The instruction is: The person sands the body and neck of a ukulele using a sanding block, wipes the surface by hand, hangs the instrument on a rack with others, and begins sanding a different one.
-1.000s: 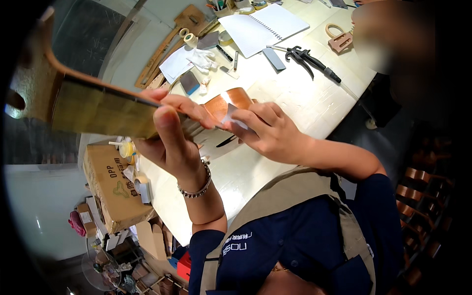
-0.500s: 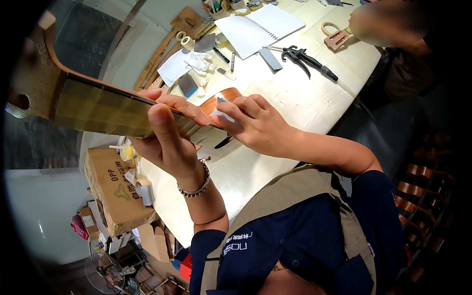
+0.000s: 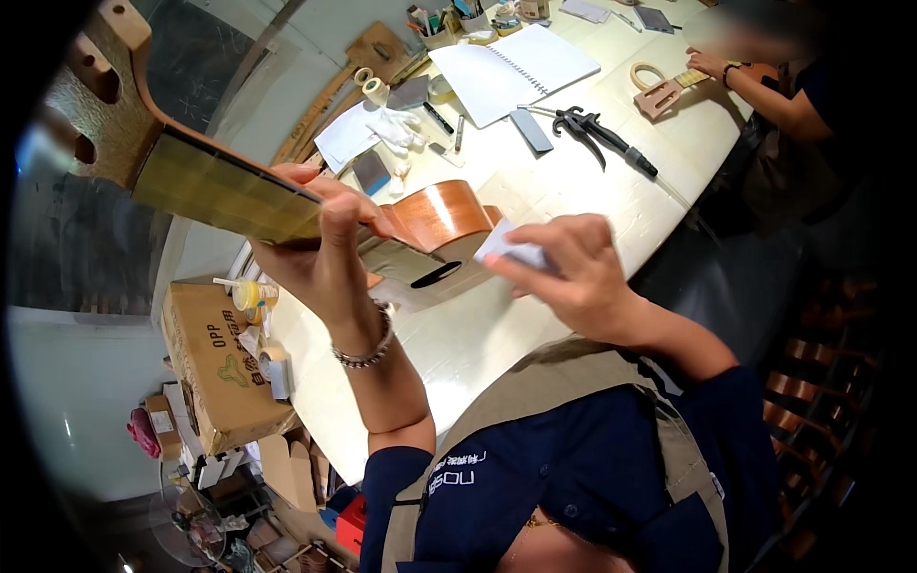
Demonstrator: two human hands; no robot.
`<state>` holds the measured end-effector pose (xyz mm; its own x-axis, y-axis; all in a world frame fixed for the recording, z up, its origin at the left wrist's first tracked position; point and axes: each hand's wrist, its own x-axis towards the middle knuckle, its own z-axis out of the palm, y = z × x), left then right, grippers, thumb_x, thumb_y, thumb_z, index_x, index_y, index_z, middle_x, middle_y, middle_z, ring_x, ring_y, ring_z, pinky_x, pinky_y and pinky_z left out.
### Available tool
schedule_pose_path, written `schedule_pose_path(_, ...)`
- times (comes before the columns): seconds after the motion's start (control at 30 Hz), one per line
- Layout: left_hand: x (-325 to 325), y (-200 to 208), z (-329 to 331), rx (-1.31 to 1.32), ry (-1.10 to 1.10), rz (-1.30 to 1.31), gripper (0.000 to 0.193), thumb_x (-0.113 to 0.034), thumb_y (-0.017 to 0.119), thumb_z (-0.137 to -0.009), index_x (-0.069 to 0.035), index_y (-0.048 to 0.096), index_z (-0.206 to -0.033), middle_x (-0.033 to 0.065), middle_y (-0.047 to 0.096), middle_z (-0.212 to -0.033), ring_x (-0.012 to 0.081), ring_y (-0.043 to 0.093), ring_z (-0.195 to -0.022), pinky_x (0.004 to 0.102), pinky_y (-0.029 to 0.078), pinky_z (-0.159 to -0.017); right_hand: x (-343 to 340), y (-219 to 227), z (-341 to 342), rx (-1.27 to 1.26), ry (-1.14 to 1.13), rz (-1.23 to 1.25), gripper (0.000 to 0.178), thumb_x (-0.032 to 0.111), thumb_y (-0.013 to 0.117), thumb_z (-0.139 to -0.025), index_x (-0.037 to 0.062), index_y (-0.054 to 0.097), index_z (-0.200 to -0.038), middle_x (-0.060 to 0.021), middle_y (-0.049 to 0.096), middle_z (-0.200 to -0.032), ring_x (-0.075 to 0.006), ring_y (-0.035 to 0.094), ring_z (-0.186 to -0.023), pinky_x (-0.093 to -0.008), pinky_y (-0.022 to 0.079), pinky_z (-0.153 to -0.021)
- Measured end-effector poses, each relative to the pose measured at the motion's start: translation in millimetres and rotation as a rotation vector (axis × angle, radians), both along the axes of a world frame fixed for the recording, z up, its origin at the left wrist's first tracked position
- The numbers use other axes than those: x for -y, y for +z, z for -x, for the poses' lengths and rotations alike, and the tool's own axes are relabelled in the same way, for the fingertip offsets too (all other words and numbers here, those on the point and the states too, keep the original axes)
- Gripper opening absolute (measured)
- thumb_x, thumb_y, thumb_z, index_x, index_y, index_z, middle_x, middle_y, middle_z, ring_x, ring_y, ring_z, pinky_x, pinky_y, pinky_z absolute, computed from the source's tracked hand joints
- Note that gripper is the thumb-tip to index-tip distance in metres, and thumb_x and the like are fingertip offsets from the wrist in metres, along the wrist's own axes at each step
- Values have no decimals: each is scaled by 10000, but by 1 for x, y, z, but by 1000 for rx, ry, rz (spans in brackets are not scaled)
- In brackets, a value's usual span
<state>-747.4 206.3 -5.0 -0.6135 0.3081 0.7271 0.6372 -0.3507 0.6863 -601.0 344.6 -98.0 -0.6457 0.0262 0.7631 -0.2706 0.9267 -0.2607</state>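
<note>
The left hand (image 3: 315,272) is gripping the neck of a small guitar (image 3: 437,212), which is slanting over the table (image 3: 564,186). Farther right, a pale sheet (image 3: 499,241) is being pinched between the right hand's (image 3: 585,282) thumb and fingers, beside the guitar's body.

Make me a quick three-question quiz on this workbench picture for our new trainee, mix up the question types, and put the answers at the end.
1. True or false: the spiral notebook lies open.
2. What does the right hand hold?
A) an air blow gun
B) a pale sheet
C) a marker
3. Fill in the blank: the left hand grips the wooden instrument by its ____.

Key: 1. True. 2. B. 3. Neck.
</note>
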Motion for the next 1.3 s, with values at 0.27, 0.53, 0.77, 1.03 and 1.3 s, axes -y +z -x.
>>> schedule_pose_path(0.27, 7, 15, 61, 137, 113, -79, 433, -187, 607, -867, 66, 416, -1162, 64, 550, -681, 126, 544, -559, 242, 474, -632, -32, -15, -13, -46, -212, 342, 471, -34, 689, -676, 135, 648, -1113, -79, 569, -1022, -188, 541, -724, -276, 456, -584)
schedule_pose_path(0.53, -27, 16, 48, 71, -123, 165, 266, -157, 581, -899, 63, 545, -1045, 35, 506, -664, 114, 522, -593, 301, 490, -685, -32, -39, -13, -11, -73, 556, 480, -128, 604, -733, 63, 594, -1173, -140, 543, -1104, -243, 609, -856, -294, 525, -691)
schedule_pose_path(0.77, -77, 17, 24, -3, -297, 247, 144, -84, 639, -847, 47, 633, -786, 136, 654, -907, 105, 589, -630, 227, 478, -574, -39, -36, -20, 9, -128, 555, 453, -103, 620, -741, 61, 595, -1163, -146, 523, -1120, -270, 597, -926, -313, 534, -749)
schedule_pose_path(1.03, -83, 19, 26, 74, -317, 276, 171, -110, 661, -834, 54, 635, -795, 165, 654, -977, 105, 599, -627, 225, 479, -559, -39, -44, -25, 7, -184, 514, 409, -54, 631, -765, 63, 601, -1156, -144, 538, -1102, -261, 601, -897, -309, 530, -713)
schedule_pose_path(1.3, 20, 1, 91, -124, -575, 55, 291, -134, 567, -880, 73, 565, -1085, 73, 599, -690, 214, 610, -659, 302, 516, -712, -61, -156, 22, 316, -174, 786, 296, 166, 486, -925, 60, 564, -1190, -155, 536, -1058, -273, 580, -861, -349, 491, -741)
